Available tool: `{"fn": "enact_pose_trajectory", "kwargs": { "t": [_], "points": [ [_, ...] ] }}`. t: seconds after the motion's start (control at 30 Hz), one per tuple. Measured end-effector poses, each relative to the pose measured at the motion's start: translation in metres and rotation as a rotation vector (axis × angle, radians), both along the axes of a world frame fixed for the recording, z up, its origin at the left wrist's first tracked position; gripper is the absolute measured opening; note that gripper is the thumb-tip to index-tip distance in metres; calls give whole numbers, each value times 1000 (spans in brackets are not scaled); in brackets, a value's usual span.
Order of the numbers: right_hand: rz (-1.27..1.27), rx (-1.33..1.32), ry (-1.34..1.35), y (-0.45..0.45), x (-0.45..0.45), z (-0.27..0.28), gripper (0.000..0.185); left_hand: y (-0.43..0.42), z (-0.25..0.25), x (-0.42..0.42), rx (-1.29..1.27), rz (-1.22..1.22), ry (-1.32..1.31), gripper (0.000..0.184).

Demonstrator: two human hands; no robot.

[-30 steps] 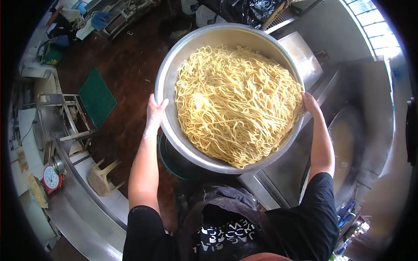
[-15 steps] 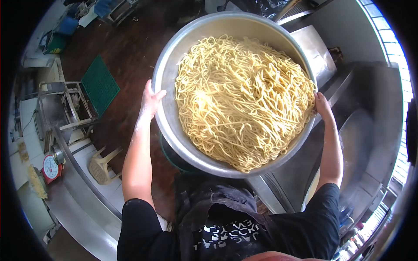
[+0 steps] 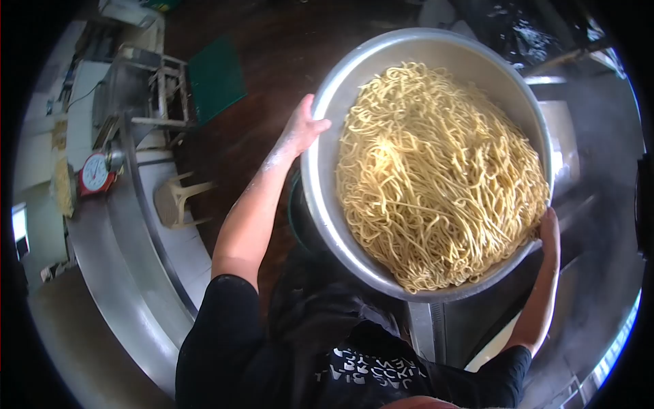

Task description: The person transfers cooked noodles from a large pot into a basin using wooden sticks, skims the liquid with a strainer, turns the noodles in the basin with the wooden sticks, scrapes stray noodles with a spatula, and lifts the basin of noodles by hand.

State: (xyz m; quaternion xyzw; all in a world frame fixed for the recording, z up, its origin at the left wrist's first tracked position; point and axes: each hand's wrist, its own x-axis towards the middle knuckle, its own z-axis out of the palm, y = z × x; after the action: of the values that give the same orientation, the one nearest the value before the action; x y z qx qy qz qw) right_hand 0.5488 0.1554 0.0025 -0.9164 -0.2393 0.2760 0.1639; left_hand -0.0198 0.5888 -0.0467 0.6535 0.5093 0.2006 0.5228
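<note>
A wide metal basin hangs in the air in front of me, heaped with yellow noodles. My left hand grips its rim on the left side, thumb showing by the wall and the other fingers mostly hidden behind it. On the lower right, my right hand is closed on the rim, with its fingers largely out of sight. Whitish powder coats my left wrist. The basin is tilted, so the noodles face me.
At the left, a red dial scale stands by a curved steel counter. Near it are a beige plastic stool and a green mat on the brown floor. Steel kitchen equipment is at the right; black plastic lies beyond the basin.
The basin and both hands have shifted right in the view, the right hand also lower. Scale, stool and mat appear further right and higher as the view turned. Both hands keep their hold.
</note>
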Motion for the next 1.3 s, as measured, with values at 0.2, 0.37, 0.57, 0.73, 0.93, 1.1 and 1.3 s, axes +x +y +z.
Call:
{"fn": "enact_pose_trajectory", "kwargs": {
  "t": [0.2,0.37,0.57,0.73,0.93,1.1,1.3],
  "points": [
    [-18,31,6,-3,10,-9,28,1,-12,-4,-39,7,-33,89],
    [-49,-31,81,-14,31,-21,30,-7,36,4,-132,-10,-15,85],
    [-26,66,92,1,-6,2,32,5,23,9,-69,-20,-180,59],
    [-190,119,284,-9,-19,15,32,28,29,26,-65,-141,-140,56],
    [-57,92,-695,-10,-109,47,35,71,-2,60,-6,-217,-41,52],
    [174,935,68,75,-308,151,25,77,-4,68,1,-242,-66,52],
    [564,666,898,173,-542,67,32,75,-1,68,-286,-194,-287,32]
  ]
}}
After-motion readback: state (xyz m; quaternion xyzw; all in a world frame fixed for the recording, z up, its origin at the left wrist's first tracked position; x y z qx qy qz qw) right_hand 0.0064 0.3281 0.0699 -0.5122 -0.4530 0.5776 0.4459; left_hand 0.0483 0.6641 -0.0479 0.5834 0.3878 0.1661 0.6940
